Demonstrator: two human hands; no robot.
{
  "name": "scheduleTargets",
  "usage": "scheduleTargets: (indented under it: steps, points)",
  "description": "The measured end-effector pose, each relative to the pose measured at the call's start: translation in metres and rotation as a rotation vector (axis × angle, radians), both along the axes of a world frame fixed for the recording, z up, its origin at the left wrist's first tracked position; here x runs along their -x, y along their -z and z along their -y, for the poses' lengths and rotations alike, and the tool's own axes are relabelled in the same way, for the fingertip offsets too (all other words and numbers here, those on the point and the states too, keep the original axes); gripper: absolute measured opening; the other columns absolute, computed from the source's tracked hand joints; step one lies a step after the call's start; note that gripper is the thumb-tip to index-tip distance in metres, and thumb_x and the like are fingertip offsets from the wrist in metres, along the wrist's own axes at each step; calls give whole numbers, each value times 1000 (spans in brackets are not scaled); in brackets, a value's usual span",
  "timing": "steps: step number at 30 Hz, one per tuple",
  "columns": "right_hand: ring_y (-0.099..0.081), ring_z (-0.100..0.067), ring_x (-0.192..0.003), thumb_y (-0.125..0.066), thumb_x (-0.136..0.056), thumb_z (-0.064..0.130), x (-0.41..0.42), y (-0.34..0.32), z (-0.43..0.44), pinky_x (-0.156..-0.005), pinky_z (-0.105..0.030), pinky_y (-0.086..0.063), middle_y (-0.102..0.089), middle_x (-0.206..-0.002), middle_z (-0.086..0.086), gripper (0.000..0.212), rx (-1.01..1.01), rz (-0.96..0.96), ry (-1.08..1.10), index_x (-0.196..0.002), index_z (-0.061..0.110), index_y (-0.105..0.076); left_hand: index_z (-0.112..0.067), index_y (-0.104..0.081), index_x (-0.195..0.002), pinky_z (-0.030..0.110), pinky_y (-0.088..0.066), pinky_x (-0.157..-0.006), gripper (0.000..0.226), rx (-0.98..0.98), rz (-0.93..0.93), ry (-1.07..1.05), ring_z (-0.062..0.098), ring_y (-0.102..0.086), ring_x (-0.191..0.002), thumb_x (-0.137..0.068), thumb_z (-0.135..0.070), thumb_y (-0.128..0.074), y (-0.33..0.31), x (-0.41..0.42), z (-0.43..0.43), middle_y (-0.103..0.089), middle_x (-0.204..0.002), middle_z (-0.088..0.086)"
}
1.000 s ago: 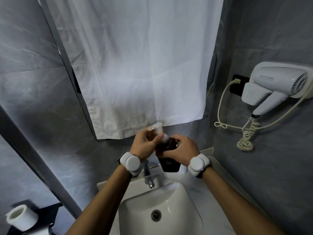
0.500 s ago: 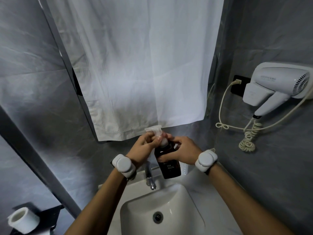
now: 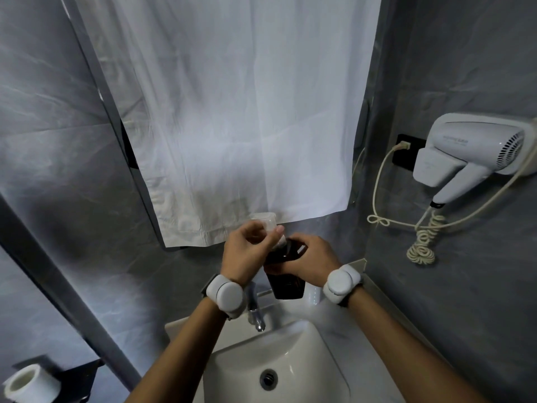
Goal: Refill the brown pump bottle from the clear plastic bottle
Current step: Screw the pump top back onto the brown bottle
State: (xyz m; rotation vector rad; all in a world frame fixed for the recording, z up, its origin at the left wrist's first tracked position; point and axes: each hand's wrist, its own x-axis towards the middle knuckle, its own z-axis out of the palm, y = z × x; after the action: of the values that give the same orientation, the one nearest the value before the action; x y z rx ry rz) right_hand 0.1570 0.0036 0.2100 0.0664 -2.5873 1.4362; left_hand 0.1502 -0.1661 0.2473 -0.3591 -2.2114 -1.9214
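Observation:
The brown pump bottle (image 3: 286, 282) is held upright above the back of the sink, its dark body showing below my fingers. My right hand (image 3: 311, 261) wraps around the bottle's shoulder and body. My left hand (image 3: 247, 247) is closed on the translucent white pump head (image 3: 266, 221) at the bottle's top, the collar just under my fingertips. A small clear plastic object (image 3: 315, 295) stands on the counter behind my right wrist, mostly hidden; I cannot tell if it is the clear plastic bottle.
A white sink basin (image 3: 232, 359) with a chrome tap (image 3: 255, 309) lies below my hands. A white cloth (image 3: 232, 112) hangs on the wall ahead. A wall hair dryer (image 3: 470, 158) with a coiled cord is at the right, a toilet roll (image 3: 24, 383) at bottom left.
My left hand has turned on the pump head, its wrist swinging out to the left and back. The bottle and my right hand have stayed in nearly the same spot.

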Motion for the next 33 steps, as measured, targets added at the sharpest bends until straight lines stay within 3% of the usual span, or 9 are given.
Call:
scheduleTargets:
  steps: [4, 6, 9, 13, 17, 22, 29, 31, 33]
  points:
    - [-74, 3, -75, -95, -40, 67, 0, 0, 2, -70, -24, -63, -78, -83, 22, 64, 3, 23, -44, -96, 43, -75, 2, -72, -97, 48, -61, -85, 19, -87, 73, 70, 28, -76, -86, -88, -14, -76, -1, 4, -5, -77, -92, 22]
    - [-73, 6, -74, -97, -43, 62, -2, -3, -2, -66, -16, -58, -78, -83, 22, 59, 53, 39, -103, -96, 47, -76, 2, -72, -103, 38, -61, -84, 15, -137, 106, 231, 22, -76, -91, -93, -9, -68, 0, 8, -2, -77, -100, 20]
    - [-75, 2, -82, -98, -46, 61, -5, -11, -10, -73, -17, -57, -80, -89, 16, 59, 94, 88, -230, -99, 48, -78, 4, -67, -114, 27, -57, -89, 27, -152, 113, 484, 25, -73, -107, -98, -17, -60, -1, 13, 10, -75, -117, 15]
    - [-77, -7, -88, -98, -49, 62, -5, -17, -11, -80, -23, -62, -81, -95, 10, 58, 120, 99, -297, -101, 46, -78, 2, -59, -126, 37, -51, -104, 40, -172, 120, 681, 33, -62, -125, -99, -26, -56, 0, 20, 19, -65, -136, 15]
    - [-74, 2, -76, -99, -50, 57, -6, -17, -11, -65, -11, -54, -80, -86, 13, 50, 164, 59, -240, -94, 44, -79, -16, -69, -124, 31, -52, -99, 30, 1, 66, 530, 22, -66, -119, -98, -28, -59, -6, 25, 19, -71, -127, 8]
    - [-75, -5, -76, -98, -49, 56, -3, -10, -8, -68, -21, -58, -80, -84, 10, 52, 116, 2, -133, -92, 35, -78, -20, -75, -88, 30, -54, -82, 3, 33, -22, 228, 13, -71, -84, -88, -16, -75, -6, 23, 15, -76, -88, 2]
    - [-76, -6, -78, -97, -47, 59, -2, -5, -4, -76, -33, -66, -79, -83, 10, 56, 53, -29, -83, -91, 31, -77, -3, -73, -93, 40, -62, -83, 25, 104, -35, 79, 29, -76, -89, -83, -24, -82, -4, 11, 7, -77, -90, 16]
    - [-77, -7, -80, -98, -46, 59, -2, -3, -4, -79, -36, -67, -80, -85, 9, 58, 54, -18, -100, -93, 31, -77, 3, -73, -97, 42, -60, -87, 18, 71, -22, 153, 29, -75, -92, -88, -13, -75, -3, 11, 8, -77, -96, 19]
    - [-78, -8, -84, -100, -45, 59, -1, -4, -8, -82, -36, -66, -81, -89, 9, 63, 86, 24, -155, -98, 30, -78, 4, -72, -107, 32, -58, -88, 17, 19, -5, 292, 20, -74, -96, -94, -4, -66, -2, 13, 13, -77, -104, 16]
